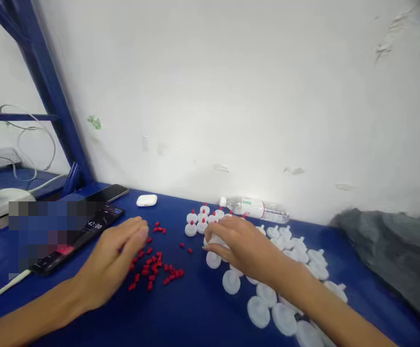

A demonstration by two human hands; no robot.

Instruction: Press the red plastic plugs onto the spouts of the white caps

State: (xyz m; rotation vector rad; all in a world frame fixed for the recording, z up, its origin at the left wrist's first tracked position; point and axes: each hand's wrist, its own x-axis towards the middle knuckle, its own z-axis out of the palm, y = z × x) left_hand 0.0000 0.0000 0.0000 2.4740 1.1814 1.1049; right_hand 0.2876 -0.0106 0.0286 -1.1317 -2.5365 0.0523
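Observation:
My left hand (114, 255) lies low over the blue table (181, 318), its fingers curled down beside a scatter of small red caps (155, 270); what its fingertips hold, if anything, is hidden. My right hand (240, 246) rests on a pile of white round disc parts (278, 308), fingers closed round one white disc (215, 239). Just beyond that hand stands a small group of white discs fitted with red caps (200, 219).
A phone showing a timer (83, 236) and a second dark phone (110, 193) lie at the left. A white earbud case (146, 200) and a lying clear bottle (255, 208) sit near the wall. Grey cloth (390, 250) covers the right; a blue frame post (47, 86) rises at the left.

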